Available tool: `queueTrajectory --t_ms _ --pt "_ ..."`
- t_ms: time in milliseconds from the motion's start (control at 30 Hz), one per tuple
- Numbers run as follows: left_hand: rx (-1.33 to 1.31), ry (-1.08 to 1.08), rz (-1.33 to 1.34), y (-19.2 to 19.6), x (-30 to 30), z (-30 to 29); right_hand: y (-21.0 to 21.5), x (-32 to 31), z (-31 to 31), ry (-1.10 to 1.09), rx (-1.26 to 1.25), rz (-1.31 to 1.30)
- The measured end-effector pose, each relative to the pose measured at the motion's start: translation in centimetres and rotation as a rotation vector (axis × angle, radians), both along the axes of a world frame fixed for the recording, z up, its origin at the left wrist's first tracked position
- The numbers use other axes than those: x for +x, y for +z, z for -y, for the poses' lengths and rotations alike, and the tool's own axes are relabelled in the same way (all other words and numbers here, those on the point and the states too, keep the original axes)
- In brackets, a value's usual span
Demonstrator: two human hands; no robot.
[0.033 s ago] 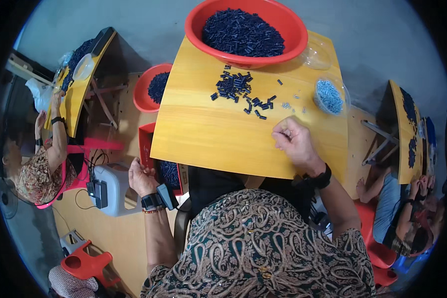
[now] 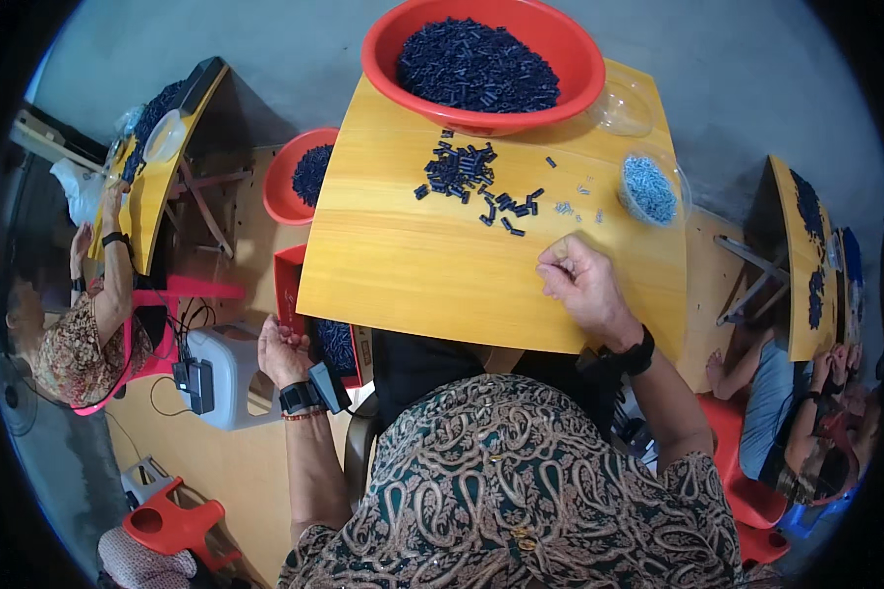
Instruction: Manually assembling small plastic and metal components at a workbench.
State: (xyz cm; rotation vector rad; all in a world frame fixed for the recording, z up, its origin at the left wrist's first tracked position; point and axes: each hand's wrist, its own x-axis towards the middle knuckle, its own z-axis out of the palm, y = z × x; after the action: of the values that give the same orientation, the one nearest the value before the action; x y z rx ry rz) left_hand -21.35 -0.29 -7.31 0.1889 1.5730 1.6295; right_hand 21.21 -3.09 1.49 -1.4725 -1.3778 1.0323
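My right hand (image 2: 581, 283) is over the near right part of the yellow table (image 2: 413, 265), its thumb and fingers pinched together. Whatever they may hold is too small or hidden to make out. Beyond it lie a few tiny silvery pieces (image 2: 564, 208) and a loose pile of short dark tubular parts (image 2: 459, 169). My left hand (image 2: 283, 353) is off the table's left edge, palm turned up and fingers loosely bent apart, with nothing visible in it. It is beside a red box (image 2: 287, 285) with many dark parts (image 2: 336, 344) inside.
A large red basin (image 2: 481, 122) heaped with dark parts stands at the table's far edge. Right of it are a clear lid (image 2: 623, 108) and a clear tub of small bluish pieces (image 2: 648, 189). Another red basin (image 2: 277, 187) is at the left. People work at side tables (image 2: 801, 265).
My left hand has shifted very slightly to the right beside the red box. My right hand keeps its pinch in nearly the same place.
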Motion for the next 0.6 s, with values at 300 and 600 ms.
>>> queueTrajectory --t_ms 300,600 --pt "0.320 -0.156 -0.549 4.4 6.4 -1.4 -1.6 2.0 4.0 -0.100 0.014 -0.058" --pt "0.578 -0.898 -0.953 8.2 21.7 -4.8 -3.6 2.3 4.2 -0.044 0.096 -0.191"
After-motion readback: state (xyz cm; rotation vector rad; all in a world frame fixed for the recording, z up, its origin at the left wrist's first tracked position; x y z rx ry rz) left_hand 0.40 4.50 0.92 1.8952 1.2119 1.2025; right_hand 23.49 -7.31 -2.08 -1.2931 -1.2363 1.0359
